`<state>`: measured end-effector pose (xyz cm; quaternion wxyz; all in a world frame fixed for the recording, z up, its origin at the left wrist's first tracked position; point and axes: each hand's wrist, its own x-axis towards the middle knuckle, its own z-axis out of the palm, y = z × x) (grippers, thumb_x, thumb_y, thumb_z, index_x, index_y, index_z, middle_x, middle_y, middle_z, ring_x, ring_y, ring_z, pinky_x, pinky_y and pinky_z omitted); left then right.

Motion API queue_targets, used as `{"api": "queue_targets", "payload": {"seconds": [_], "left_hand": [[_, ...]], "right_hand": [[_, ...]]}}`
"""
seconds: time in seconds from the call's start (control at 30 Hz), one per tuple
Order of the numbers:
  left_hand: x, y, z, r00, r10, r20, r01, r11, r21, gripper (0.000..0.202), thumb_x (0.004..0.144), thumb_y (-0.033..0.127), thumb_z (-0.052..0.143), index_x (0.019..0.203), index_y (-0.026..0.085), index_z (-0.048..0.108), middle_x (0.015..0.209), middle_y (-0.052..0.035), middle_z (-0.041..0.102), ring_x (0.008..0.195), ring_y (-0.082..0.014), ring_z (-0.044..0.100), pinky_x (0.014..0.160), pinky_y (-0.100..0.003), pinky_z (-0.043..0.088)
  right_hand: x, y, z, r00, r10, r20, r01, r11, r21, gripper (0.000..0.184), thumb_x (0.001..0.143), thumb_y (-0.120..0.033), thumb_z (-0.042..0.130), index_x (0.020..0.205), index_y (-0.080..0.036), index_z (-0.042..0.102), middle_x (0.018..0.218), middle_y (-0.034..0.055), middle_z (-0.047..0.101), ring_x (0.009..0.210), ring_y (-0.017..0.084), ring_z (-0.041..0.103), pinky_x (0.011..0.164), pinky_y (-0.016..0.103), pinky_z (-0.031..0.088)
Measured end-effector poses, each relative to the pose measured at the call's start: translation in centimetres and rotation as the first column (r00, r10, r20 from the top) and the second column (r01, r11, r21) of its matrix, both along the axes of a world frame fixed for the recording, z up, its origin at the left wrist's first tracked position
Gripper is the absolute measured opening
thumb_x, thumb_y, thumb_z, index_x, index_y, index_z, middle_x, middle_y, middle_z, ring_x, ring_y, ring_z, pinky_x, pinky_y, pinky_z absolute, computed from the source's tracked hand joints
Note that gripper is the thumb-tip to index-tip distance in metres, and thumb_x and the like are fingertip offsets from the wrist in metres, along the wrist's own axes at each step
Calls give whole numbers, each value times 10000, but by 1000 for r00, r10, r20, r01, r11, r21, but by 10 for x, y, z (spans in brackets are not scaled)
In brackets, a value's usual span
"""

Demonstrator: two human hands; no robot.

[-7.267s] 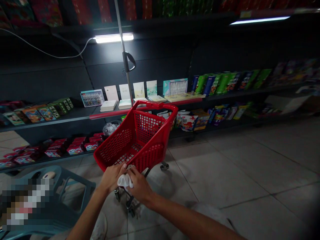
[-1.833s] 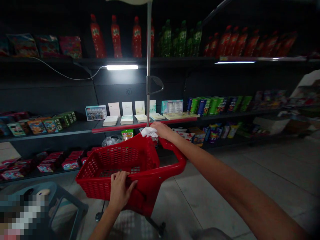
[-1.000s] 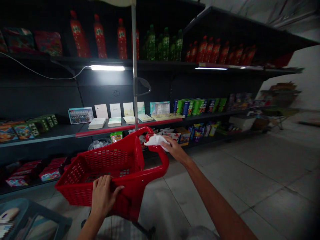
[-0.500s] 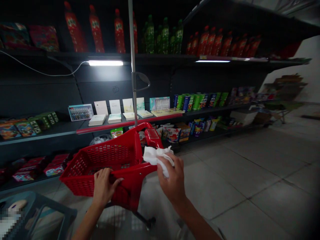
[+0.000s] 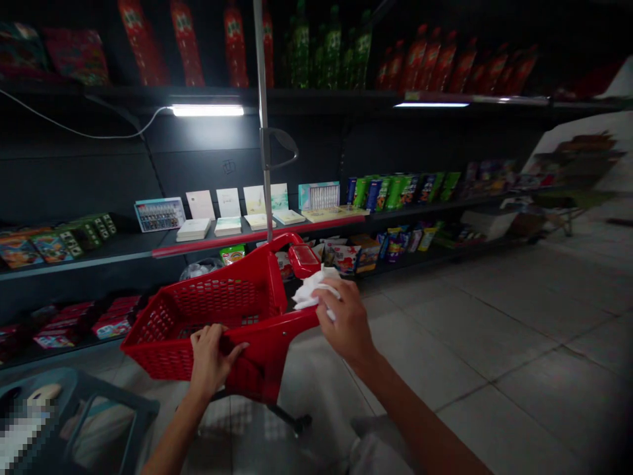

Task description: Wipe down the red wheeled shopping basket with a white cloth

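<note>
A red plastic shopping cart [image 5: 257, 336] with perforated basket walls stands in front of me, its handle end to the right. My left hand [image 5: 212, 359] is closed over the cart's near rim, fingers hooked over the edge and thumb along the outer side. In my right hand [image 5: 346, 323] is a crumpled white cloth [image 5: 311, 287], pinched between fingers and thumb. The cloth lies against the red handle bar, beside the raised handle panel [image 5: 302, 258]. Part of the bar is hidden behind the cloth and my fingers.
Behind the cart run dark shelves [image 5: 380, 218] with books, cans and snack bags; red bottles [image 5: 235, 46] stand higher up. A metal pole [image 5: 264, 132] rises behind the cart. At lower left is a grey-blue plastic stool [image 5: 84, 389] with items on it. Tiled floor [image 5: 445, 330] extends right.
My right hand and the cloth have moved slightly up and right along the handle bar. My left hand keeps its hold on the rim. The view has tilted down a little.
</note>
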<state>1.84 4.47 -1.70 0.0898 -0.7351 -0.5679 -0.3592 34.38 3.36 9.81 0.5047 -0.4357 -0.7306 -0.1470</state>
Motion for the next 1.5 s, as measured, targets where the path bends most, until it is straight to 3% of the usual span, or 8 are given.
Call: {"api": "queue_targets", "payload": {"seconds": [0.13, 0.37, 0.57, 1.03, 1.17, 1.27, 1.37, 1.5], "left_hand": [[-10, 1, 2, 999, -21, 28, 22, 1000, -19, 412, 812, 585, 706, 940, 233, 534, 863, -20, 643, 862, -253, 590, 872, -421, 366], [-26, -2, 6, 995, -70, 64, 73, 996, -43, 456, 793, 636, 686, 938, 231, 537, 862, -19, 629, 862, -241, 580, 891, -416, 378], [-39, -2, 14, 979, -141, 149, 157, 983, -99, 415, 1001, 516, 298, 923, 230, 588, 902, -41, 637, 958, -242, 562, 943, -439, 383], [-55, 15, 16, 955, -3, 295, 48, 988, -145, 527, 957, 639, 293, 725, 220, 514, 788, -17, 572, 859, -210, 535, 1018, -423, 385], [-66, 21, 16, 963, 10, 270, 33, 987, -154, 463, 954, 586, 361, 725, 215, 516, 804, -27, 596, 896, -211, 556, 1029, -416, 380], [-70, 24, 17, 967, -28, 254, 62, 990, -125, 434, 987, 513, 313, 832, 211, 583, 994, -70, 673, 1075, -230, 569, 1100, -448, 352], [-57, 13, 32, 959, -54, 280, 65, 997, -31, 396, 1014, 451, 297, 975, 209, 607, 1186, -93, 660, 1237, -226, 533, 1166, -464, 324], [-8, -31, 82, 954, -115, 275, 96, 992, 81, 296, 1023, 391, 379, 1151, 217, 582, 1285, -86, 633, 1283, -207, 541, 1178, -435, 357]], "right_hand": [[-11, -6, -4, 989, 113, 92, -112, 994, -15, 277, 851, -64, 538, 985, -230, 716, 1115, 83, 655, 1061, 252, 546, 959, 423, 496], [-10, -15, 20, 951, 292, 101, -273, 948, -166, 221, 776, -79, 579, 885, -227, 702, 1052, 62, 661, 998, 221, 577, 917, 363, 489], [0, 8, 25, 895, 446, 16, -424, 860, -285, 225, 787, -98, 574, 900, -235, 711, 1071, 49, 666, 1056, 199, 609, 963, 336, 481], [11, 129, 31, 918, 397, -10, -385, 885, -263, 215, 832, -145, 543, 968, -198, 701, 1057, 67, 660, 1054, 217, 602, 997, 372, 442], [7, 139, 28, 931, 365, 3, -349, 893, -285, 223, 832, -131, 529, 954, -208, 698, 1050, 56, 672, 1043, 213, 604, 976, 359, 446], [0, 131, 27, 943, 332, 2, -316, 901, -296, 210, 845, -150, 533, 960, -214, 696, 1051, 50, 681, 1043, 211, 608, 969, 349, 447], [-6, 123, 29, 955, 296, 3, -280, 905, -321, 173, 849, -184, 561, 943, -221, 701, 1051, 44, 694, 1044, 210, 614, 973, 344, 445], [-15, 112, 34, 965, 261, 4, -241, 897, -370, 166, 852, -197, 562, 938, -221, 702, 1073, 37, 708, 1068, 211, 616, 993, 347, 434]]}}
